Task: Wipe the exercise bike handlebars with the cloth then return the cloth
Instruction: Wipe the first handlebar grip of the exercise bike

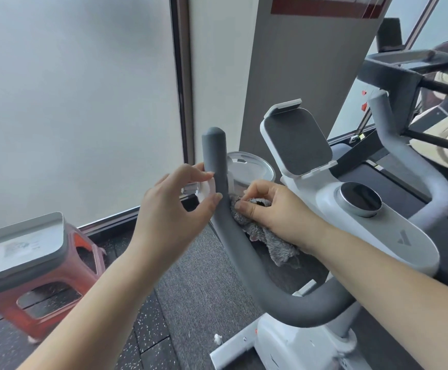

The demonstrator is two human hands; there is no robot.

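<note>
The exercise bike's grey padded handlebar [224, 217] curves up on the left, and its right arm [414, 166] rises at the far right. My right hand [273, 209] grips a fuzzy grey cloth [270, 241] and holds it against the inner side of the left bar. The cloth hangs down below my wrist. My left hand [174, 206] is at the outer side of the same bar, thumb and fingers curved with their tips touching the bar, not closed round it.
A white console [382, 231] with a round dial and a tablet holder [296, 140] sits between the bars. A red stool with a grey top [22, 252] stands on the floor at left. A treadmill [404, 73] is at right, a frosted window behind.
</note>
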